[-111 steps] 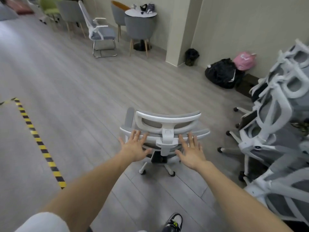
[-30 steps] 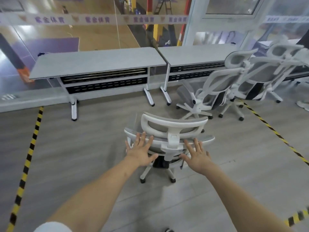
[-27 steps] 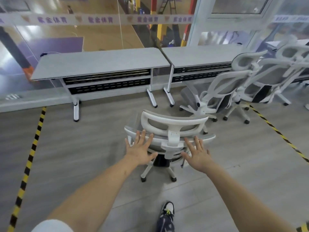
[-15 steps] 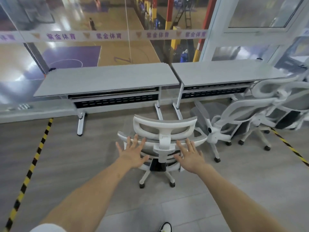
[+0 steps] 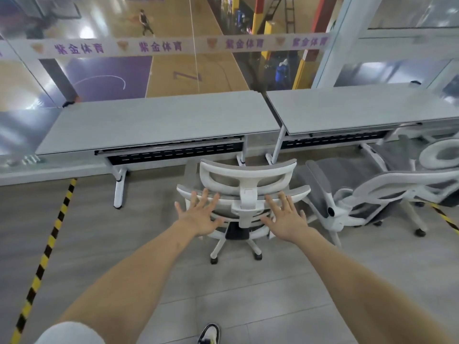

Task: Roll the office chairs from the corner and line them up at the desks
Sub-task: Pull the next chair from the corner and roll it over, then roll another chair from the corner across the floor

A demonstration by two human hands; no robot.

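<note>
A white-framed office chair with grey mesh stands on its castors in front of me, its back towards me. It faces the gap between the left grey desk and the right grey desk. My left hand presses flat against the left side of the chair's backrest, fingers spread. On the right side of the backrest my right hand presses the same way. A second white chair leans back at the right desk.
A third chair shows at the far right edge. Yellow-black floor tape runs along the left, and another strip lies at the right. A glass wall rises behind the desks. My shoe is at the bottom.
I have rolled the chair from the corner across the floor to the desks; in the last second it came closer to the desk edge. Both hands kept pressing the backrest.
</note>
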